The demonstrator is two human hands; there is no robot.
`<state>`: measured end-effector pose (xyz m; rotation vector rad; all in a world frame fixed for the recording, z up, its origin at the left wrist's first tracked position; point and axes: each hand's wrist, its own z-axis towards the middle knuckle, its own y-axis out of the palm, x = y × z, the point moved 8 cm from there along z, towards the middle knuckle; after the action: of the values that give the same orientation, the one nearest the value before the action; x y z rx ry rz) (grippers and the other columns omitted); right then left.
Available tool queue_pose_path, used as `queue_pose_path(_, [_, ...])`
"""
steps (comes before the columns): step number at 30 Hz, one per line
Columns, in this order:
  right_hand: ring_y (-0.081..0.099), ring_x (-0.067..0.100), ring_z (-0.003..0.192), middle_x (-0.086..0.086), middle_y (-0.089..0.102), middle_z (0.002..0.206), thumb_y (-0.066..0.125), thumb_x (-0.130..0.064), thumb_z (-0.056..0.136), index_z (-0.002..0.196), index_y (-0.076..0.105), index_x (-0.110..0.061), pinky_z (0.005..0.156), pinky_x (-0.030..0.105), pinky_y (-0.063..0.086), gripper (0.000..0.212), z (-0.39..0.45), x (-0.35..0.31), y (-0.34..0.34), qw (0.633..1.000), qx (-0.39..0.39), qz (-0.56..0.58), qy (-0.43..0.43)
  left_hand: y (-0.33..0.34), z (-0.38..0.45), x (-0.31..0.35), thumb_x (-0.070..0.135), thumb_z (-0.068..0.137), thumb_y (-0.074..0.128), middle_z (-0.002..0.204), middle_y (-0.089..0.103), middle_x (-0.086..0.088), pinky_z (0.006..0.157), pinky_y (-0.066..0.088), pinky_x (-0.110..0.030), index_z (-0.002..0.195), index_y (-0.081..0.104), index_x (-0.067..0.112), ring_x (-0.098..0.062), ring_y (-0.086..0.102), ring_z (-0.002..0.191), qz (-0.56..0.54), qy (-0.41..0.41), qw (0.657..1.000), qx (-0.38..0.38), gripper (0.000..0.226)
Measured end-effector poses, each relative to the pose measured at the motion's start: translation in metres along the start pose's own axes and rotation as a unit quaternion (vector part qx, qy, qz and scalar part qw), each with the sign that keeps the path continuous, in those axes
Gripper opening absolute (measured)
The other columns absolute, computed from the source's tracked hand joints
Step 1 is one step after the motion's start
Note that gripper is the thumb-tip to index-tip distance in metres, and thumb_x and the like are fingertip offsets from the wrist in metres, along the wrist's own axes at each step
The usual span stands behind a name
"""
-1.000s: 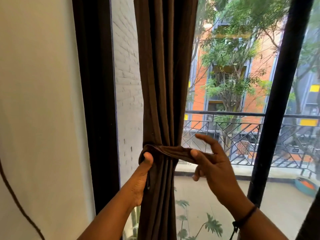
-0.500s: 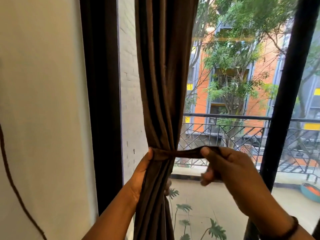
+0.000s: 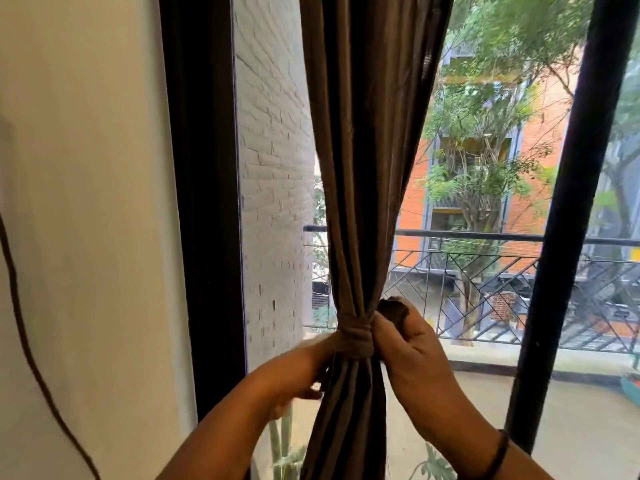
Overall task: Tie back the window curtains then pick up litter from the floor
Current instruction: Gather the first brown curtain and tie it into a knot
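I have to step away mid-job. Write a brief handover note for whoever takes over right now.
Left hand: on the left side of the curtain at the wrap; its fingers are partly hidden behind the cloth, so the grip is unclear.
Right hand: grips the loose end of the tie-back band on the right side.
Done: curtain gathered into a bunch, band wrapped tightly around it.
Left: secure the band's end and let go; no finished knot shows yet. Then pick up litter from the floor; neither litter nor the room floor is in view.
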<state>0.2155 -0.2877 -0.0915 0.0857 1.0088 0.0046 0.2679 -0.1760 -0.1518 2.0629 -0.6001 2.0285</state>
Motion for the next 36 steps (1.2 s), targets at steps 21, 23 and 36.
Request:
queue_pose_path(21, [0.056,-0.017,0.093,-0.047,0.050,0.112,0.052,-0.047,0.087,0.119,0.052,-0.043,0.076,0.002,0.043,0.032,-0.032,-0.043,0.044,0.922,-0.118,-0.302,-0.212,-0.018,-0.029,0.038,0.026,0.046,0.090,0.066,0.064,-0.006,0.062,0.055,-0.027,0.069,0.072,0.011,-0.017,0.063,0.058,-0.360,0.105,0.927,0.007,0.032])
queue_pose_path(23, [0.062,-0.005,0.071,-0.032,0.058,0.104,0.056,-0.050,0.083,0.109,0.058,-0.043,0.056,0.009,0.045,0.026,-0.023,-0.048,0.019,0.936,-0.044,-0.288,-0.198,-0.016,-0.027,0.042,0.029,0.052,0.087,0.062,0.063,-0.005,0.066,0.054,-0.029,0.067,0.069,0.012,-0.017,0.062,0.057,-0.343,0.114,0.932,-0.006,0.029])
queue_pose_path(36, [0.069,0.003,0.064,-0.017,0.068,0.082,0.070,-0.051,0.073,0.121,0.025,-0.059,0.057,0.020,0.054,0.066,-0.028,0.006,0.036,0.967,-0.111,-0.227,0.043,-0.032,-0.028,0.046,0.041,0.058,0.079,0.062,0.064,-0.006,0.059,0.055,-0.029,0.064,0.071,0.014,-0.019,0.063,0.056,-0.205,0.178,0.958,0.096,0.028])
